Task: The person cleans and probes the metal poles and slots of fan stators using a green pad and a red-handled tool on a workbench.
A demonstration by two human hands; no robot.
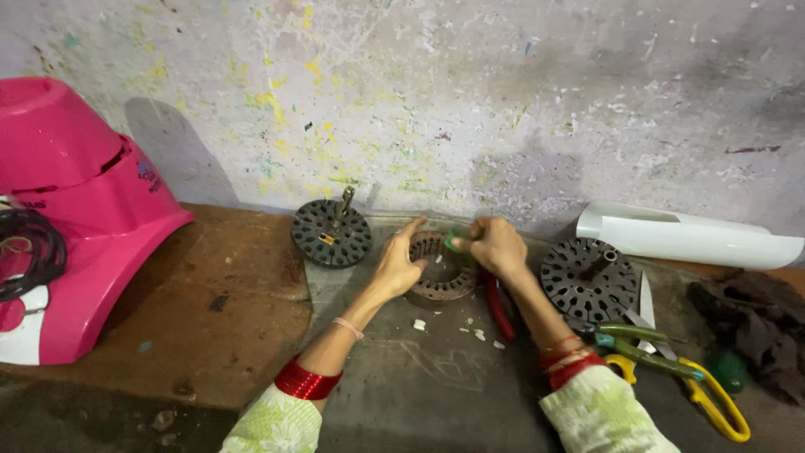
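Note:
A ring-shaped slotted metal stator [438, 273] lies on the grey floor by the wall. My left hand [398, 262] rests on its left rim with fingers spread, steadying it. Over the ring's upper right edge, my right hand [496, 246] pinches a small green piece [454, 242]. What the green piece is cannot be told from this view.
A round slotted rotor with a shaft [332, 231] leans at the wall to the left. Another rotor [588, 281] sits at the right, beside red-handled pliers [500, 307], yellow-handled scissors [671, 362] and a dark cloth [755, 327]. A pink appliance housing [75, 210] stands far left; a white curved blade [683, 236] lies far right.

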